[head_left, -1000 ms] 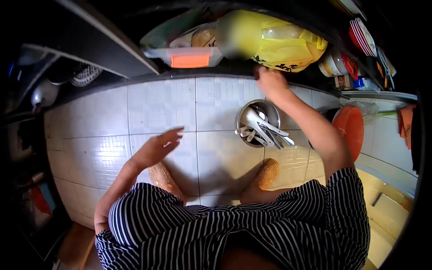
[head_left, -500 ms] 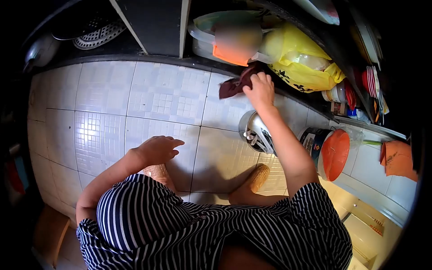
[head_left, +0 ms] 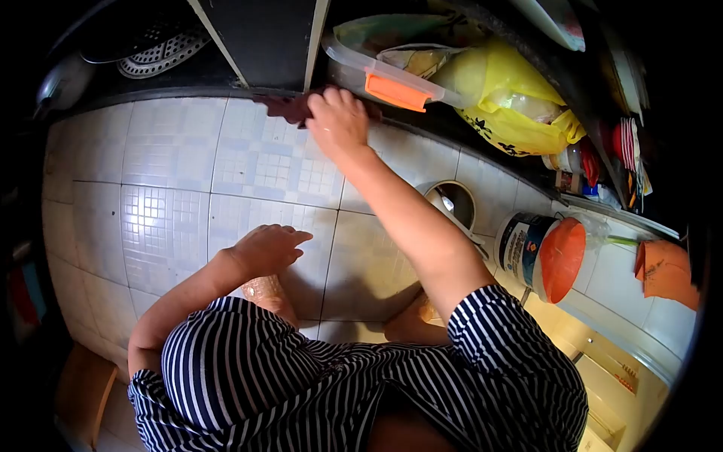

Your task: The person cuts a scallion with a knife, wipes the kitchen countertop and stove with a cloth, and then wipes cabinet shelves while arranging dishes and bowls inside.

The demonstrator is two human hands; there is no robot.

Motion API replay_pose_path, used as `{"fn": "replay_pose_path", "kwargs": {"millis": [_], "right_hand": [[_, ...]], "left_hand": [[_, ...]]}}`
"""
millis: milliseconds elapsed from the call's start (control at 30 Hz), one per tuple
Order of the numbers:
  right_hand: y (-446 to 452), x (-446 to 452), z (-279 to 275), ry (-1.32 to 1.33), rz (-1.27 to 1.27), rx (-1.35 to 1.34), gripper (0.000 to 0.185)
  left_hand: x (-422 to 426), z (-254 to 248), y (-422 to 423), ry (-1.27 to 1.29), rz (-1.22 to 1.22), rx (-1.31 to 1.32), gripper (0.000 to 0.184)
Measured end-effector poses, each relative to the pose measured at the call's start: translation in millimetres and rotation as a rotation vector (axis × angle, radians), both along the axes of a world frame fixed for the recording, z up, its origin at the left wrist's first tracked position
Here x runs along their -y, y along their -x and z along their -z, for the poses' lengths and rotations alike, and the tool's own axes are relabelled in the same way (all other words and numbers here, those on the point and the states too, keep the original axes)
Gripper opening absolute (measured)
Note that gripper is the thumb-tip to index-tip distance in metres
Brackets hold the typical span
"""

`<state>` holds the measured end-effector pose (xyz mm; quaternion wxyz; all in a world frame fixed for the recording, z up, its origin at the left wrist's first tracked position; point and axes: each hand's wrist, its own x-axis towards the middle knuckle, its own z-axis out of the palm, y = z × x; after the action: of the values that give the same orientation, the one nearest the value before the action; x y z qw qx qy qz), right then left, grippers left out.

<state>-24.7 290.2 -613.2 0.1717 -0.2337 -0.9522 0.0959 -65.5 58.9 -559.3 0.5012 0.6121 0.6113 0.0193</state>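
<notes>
My right hand (head_left: 337, 123) is closed on a dark maroon cloth (head_left: 288, 108), which lies along the black cabinet ledge at the edge of the tiled floor. Part of the cloth is under my fingers. My left hand (head_left: 267, 248) hangs above the tiles with its fingers apart and holds nothing. A metal pot (head_left: 461, 197) with utensils stands on the floor, partly hidden by my right forearm. Just above and right of my right hand is a clear plastic bin with an orange latch (head_left: 397, 92).
A yellow plastic bag (head_left: 520, 113) sits on the low shelf beside the bin. At the right stand a labelled bucket (head_left: 520, 248) and an orange-red basin (head_left: 564, 260). A perforated metal steamer plate (head_left: 164, 56) is in the left cabinet. A black divider (head_left: 263, 41) separates the shelves.
My right hand has moved left along the ledge with the maroon cloth, from near the orange latch to below the divider. My left hand has stayed nearly still. The view has turned since the earliest frame.
</notes>
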Motion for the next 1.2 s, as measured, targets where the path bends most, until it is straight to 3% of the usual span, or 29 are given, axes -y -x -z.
{"fn": "replay_pose_path", "kwargs": {"millis": [100,167,233,300,433,467,533,567,633,767,833,967,1033,1100,1167,1200], "right_hand": [[-40.4,-23.7,3.7,-0.031,0.115,0.091,0.026],[-61.1,-27.1,-5.9,0.109,0.297,0.217,0.024],[-76.6,-22.2,-11.1,0.275,0.354,0.278,0.023],[-92.2,-4.4,-22.7,0.364,0.143,0.201,0.022],[-119.2,5.3,-59.9,0.61,-0.346,0.334,0.037],[-130.0,-5.3,-65.6,0.574,-0.354,0.373,0.045],[-166.7,-55.4,-46.2,0.515,-0.258,0.322,0.039],[-187.1,-72.5,-62.8,0.658,-0.019,0.353,0.035],[-239.3,-114.1,-60.3,0.385,0.112,0.53,0.032],[-331.2,-140.9,-17.1,0.448,0.334,0.717,0.051],[-345.0,-137.9,-6.7,0.986,0.541,0.756,0.052],[-348.0,-119.5,4.3,0.966,0.571,0.659,0.042],[-351.7,-118.2,5.2,0.983,0.601,0.663,0.037],[-361.3,-119.3,12.5,0.822,0.407,0.578,0.034],[-352.1,-112.5,-13.6,0.924,0.434,0.567,0.034],[-356.3,-109.2,-17.8,1.044,0.464,0.433,0.037]], "left_hand": [[-1.1,0.1,3.2,0.017,0.0,0.006,0.041],[-0.5,0.8,6.8,0.06,-0.06,-0.013,0.044],[3.3,10.5,10.8,-0.099,-0.237,0.012,0.049],[0.3,17.6,10.4,-0.252,-0.425,0.038,0.047],[-12.5,20.1,12.1,-0.32,-0.479,0.031,0.038],[-12.4,18.8,13.2,-0.285,-0.448,0.03,0.036],[-9.1,15.3,13.5,-0.216,-0.414,0.05,0.033],[-5.9,16.2,12.2,-0.213,-0.402,0.056,0.033],[-1.6,17.9,10.9,-0.093,-0.353,0.074,0.039],[-4.5,10.6,4.8,0.016,-0.288,0.056,0.039],[-4.6,11.2,2.8,-0.026,-0.249,0.049,0.039],[2.7,20.7,-0.3,-0.182,-0.235,0.084,0.038],[1.3,17.3,-1.6,-0.126,-0.211,0.049,0.038],[-1.2,14.4,-3.6,-0.079,-0.188,0.017,0.039],[0.5,14.8,-3.8,-0.029,-0.19,0.018,0.041],[5.8,23.5,-3.2,0.03,-0.157,-0.049,0.041]]}}
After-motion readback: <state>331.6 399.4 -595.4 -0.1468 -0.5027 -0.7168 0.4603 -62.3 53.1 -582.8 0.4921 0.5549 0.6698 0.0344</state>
